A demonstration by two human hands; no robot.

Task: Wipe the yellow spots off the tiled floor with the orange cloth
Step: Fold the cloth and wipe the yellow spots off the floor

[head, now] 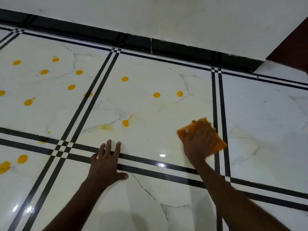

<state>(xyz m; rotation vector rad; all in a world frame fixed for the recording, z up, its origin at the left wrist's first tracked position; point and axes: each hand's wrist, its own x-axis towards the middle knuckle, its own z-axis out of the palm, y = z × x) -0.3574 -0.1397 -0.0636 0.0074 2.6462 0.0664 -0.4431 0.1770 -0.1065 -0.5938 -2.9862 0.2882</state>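
Observation:
My right hand (pixel 198 144) presses flat on the folded orange cloth (pixel 218 142) at the right side of the middle white tile (pixel 150 114), close to the black double stripe. My left hand (pixel 106 162) rests open, palm down, on the floor across the near black stripe. Several yellow spots lie on the tiles: two round ones (pixel 156 95) beyond the cloth, a smeared one (pixel 125 122) and a faint streak (pixel 106 127) ahead of my left hand, and many more on the left tile (pixel 44 72).
A black skirting (pixel 166 45) and a white wall (pixel 183 19) bound the floor at the far side. A dark brown door or frame (pixel 293 45) stands at the upper right. Two more yellow spots (pixel 22 158) sit on the near left tile.

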